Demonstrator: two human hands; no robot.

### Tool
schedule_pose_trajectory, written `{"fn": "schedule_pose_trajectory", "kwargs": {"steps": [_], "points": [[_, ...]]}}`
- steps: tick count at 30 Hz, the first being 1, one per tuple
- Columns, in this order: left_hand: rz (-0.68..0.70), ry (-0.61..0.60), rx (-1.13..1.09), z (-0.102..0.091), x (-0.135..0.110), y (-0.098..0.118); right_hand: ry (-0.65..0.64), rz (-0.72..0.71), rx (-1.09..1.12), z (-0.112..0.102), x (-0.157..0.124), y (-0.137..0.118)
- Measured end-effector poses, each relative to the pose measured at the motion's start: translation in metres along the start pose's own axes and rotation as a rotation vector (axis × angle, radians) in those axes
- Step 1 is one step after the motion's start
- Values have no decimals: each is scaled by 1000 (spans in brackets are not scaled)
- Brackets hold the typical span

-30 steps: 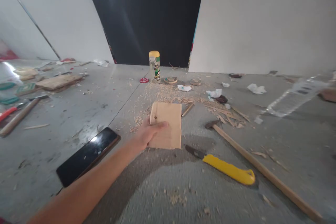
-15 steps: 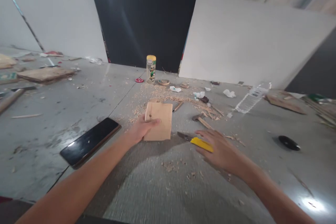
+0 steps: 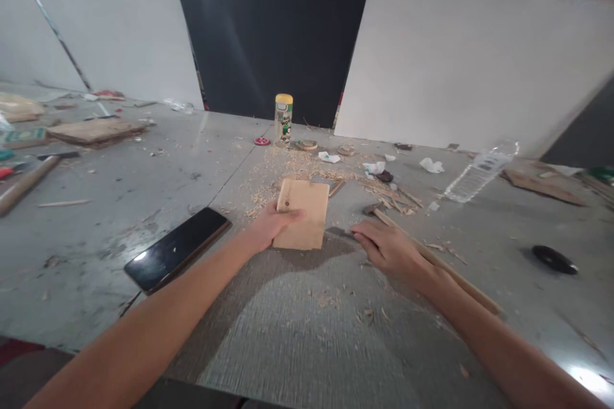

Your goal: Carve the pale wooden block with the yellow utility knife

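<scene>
Nearby lie phone (image 3: 178, 248) and hammer (image 3: 426, 252) — left hand (image 3: 272, 226) gripping board (image 3: 309, 204), right hand (image 3: 389, 246) holding knife (image 3: 339, 232).

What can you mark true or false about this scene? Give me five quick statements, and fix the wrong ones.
1. The left hand grips a wooden board. True.
2. The right hand holds a hammer. False: it holds a knife.
3. A phone lies to the left of the board. True.
4. The yellow-lidded jar stands in front of a white panel. False: the panel behind it is dark.
5. Wood shavings lie between board and jar. True.
</scene>
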State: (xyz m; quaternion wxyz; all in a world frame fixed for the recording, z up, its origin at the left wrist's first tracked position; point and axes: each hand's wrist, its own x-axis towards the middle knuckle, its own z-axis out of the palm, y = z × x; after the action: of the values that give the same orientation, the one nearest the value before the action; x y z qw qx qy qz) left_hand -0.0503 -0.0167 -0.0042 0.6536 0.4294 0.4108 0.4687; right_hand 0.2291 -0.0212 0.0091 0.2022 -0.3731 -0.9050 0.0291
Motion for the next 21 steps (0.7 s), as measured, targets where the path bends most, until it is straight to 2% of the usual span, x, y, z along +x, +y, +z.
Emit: {"fn": "schedule_pose_trajectory", "kwargs": {"steps": [3,11,15,21], "points": [[17,-31,9,1,0,-1,-81,-65,-100,5,-4,-6],[97,-5,165,3,1,-4,-183,20,-351,9,1,-26],[101,52,258,1,2,-7,-206,61,-373,9,5,-32],[149,13,338,-2,2,-5,-230,74,-314,4,9,-40]]}}
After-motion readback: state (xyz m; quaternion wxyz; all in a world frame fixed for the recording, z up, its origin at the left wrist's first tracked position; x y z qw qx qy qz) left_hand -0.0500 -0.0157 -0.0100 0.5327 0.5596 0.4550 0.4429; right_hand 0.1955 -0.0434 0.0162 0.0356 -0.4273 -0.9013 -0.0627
